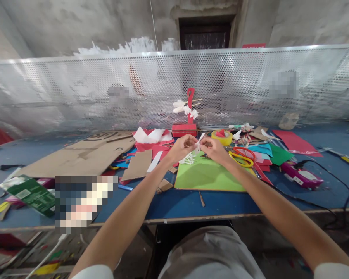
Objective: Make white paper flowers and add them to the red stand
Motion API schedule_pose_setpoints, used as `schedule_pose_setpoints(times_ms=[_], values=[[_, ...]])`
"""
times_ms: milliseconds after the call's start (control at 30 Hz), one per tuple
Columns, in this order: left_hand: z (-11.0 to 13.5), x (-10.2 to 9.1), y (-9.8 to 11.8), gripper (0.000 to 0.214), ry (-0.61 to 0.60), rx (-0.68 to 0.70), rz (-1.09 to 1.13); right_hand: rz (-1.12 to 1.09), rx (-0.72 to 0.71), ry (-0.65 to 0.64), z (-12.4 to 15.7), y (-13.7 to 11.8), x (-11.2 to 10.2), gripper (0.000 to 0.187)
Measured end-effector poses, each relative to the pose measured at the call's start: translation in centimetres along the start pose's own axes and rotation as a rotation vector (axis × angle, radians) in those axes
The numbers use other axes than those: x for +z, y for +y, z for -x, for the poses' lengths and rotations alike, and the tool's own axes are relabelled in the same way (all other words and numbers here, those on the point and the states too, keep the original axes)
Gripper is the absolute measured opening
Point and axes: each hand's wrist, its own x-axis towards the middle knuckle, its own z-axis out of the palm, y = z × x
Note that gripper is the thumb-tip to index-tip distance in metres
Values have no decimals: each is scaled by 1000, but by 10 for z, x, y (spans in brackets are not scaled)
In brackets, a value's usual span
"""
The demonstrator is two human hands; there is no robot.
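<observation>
Fingers (189, 143) pinched: my left hand (184, 149) and right hand (214, 150) grip a white strip (201, 138) between them, mid-frame. Green sheet (212, 177) lower centre, red stand (190, 97) upper centre.

Cardboard (78, 157) is bearing dark print: small characters resembling "FS" near its right edge, plus larger lettering at the far edge that is not reading clearly. The red sign (253, 46) and green box (31, 197) are showing illegible print.
</observation>
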Motion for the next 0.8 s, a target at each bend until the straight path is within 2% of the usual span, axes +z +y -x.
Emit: schedule_pose_setpoints(times_ms=[200,533,700,800], values=[[1,1,-3,10,51,25,-213,21,-6,24,-1,1,-1,16],[1,4,0,15,18,65,-210,-51,-31,-60,3,-3,4,23],[5,5,3,7,-2,58,-314,2,-59,-34,1,-2,2,13],[7,5,5,10,42,13,-496,101,-84,12,0,1,0,11]])
